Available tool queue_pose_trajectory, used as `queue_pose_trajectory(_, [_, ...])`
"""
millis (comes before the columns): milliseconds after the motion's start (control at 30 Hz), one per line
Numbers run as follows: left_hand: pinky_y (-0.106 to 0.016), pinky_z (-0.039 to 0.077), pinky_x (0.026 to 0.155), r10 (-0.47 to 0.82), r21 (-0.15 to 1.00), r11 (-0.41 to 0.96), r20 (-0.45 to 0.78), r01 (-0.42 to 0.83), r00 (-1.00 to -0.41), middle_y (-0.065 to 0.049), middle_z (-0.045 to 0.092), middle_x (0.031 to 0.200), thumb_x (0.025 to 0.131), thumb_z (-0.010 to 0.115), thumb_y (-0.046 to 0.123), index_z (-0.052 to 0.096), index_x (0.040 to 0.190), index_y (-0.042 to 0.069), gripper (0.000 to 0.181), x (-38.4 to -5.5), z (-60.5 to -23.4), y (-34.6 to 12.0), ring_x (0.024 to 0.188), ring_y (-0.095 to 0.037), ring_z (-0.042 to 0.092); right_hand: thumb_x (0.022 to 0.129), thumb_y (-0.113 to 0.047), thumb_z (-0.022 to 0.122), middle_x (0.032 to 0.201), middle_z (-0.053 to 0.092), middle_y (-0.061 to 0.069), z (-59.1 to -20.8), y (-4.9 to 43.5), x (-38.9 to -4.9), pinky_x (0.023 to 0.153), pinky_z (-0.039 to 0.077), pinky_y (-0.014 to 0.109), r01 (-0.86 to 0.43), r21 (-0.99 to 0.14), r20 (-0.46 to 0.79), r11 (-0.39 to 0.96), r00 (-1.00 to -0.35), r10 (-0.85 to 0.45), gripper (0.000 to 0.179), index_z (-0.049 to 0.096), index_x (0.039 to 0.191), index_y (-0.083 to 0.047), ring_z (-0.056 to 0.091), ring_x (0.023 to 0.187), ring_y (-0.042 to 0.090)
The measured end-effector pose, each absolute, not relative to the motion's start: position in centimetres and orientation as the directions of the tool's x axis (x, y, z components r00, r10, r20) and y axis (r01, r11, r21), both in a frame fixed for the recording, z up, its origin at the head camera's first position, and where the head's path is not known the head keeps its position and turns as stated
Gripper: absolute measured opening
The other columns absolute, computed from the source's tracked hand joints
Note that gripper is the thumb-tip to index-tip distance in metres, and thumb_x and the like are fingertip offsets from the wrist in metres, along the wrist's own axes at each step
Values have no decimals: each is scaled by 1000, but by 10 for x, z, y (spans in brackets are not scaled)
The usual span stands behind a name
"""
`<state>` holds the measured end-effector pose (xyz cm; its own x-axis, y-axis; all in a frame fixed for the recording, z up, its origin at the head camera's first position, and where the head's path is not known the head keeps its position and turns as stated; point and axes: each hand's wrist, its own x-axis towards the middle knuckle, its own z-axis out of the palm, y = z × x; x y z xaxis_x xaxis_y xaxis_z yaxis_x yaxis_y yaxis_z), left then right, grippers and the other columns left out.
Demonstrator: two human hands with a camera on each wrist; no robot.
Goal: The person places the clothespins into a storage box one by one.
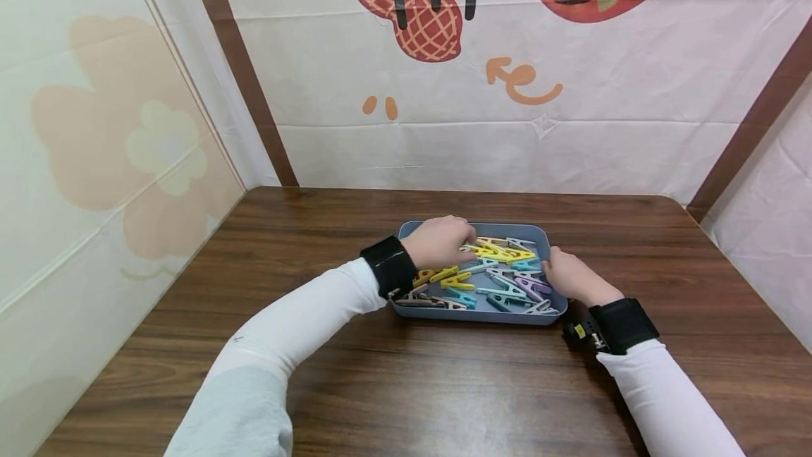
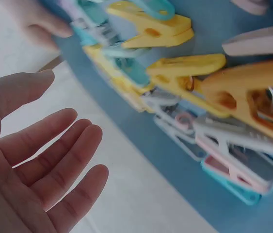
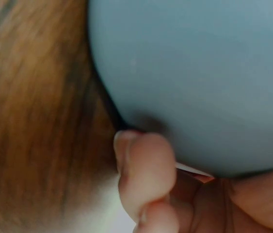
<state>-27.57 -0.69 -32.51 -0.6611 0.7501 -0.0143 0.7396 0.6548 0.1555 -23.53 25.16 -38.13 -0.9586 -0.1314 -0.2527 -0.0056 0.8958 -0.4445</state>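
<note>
A blue-grey plastic tray (image 1: 476, 317) holds many clothespins, among them yellow ones (image 1: 507, 255), a purple one (image 1: 534, 285), and teal, white and grey ones. Over the tray's left back part is my left hand (image 1: 439, 242). In the left wrist view its fingers (image 2: 73, 167) are spread and relaxed, with nothing between them; an orange clothespin (image 2: 252, 92) lies in the tray beyond. My right hand (image 1: 574, 277) grips the tray's right side. The right wrist view shows curled fingers (image 3: 148, 167) against the tray's outer wall (image 3: 189, 87), with part of the grip hidden.
The tray stands on a brown wood-grain table (image 1: 393, 386), towards its back edge. A white printed cloth (image 1: 431, 147) hangs behind the table, and another cloth with a flower print (image 1: 95, 132) hangs on the left.
</note>
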Motion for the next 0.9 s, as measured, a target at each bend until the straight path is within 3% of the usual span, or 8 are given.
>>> queue_pose_trajectory(400, [-30, 48, 70, 638, 209, 726, 153, 655, -755, 1, 65, 97, 93, 67, 33, 71, 110, 12, 28, -255, -314, -82, 85, -13, 60, 104, -10, 35, 83, 48, 17, -378, 252, -231, 54, 43, 34, -31, -455, -234, 890, -960, -153, 39, 31, 126, 22, 52, 65, 23])
queue_pose_trajectory(700, [-39, 50, 79, 452, 328, 820, 129, 469, -882, -4, 68, 101, 93, 66, 34, 68, 113, 7, 33, -248, -316, -151, 93, -21, 63, 105, -11, 34, 84, 47, 17, -379, 252, -233, 54, 43, 35, -5, -455, -256, 890, -957, -136, 44, 25, 131, 23, 53, 67, 25])
queue_pose_trajectory(900, [-44, 48, 82, 365, 373, 849, 100, 375, -926, -5, 68, 103, 94, 63, 38, 67, 115, 6, 39, -238, -316, -201, 95, -22, 64, 104, -11, 34, 85, 48, 18, -378, 252, -233, 54, 44, 34, -10, -453, -249, 891, -959, -137, 42, 27, 129, 23, 53, 68, 25])
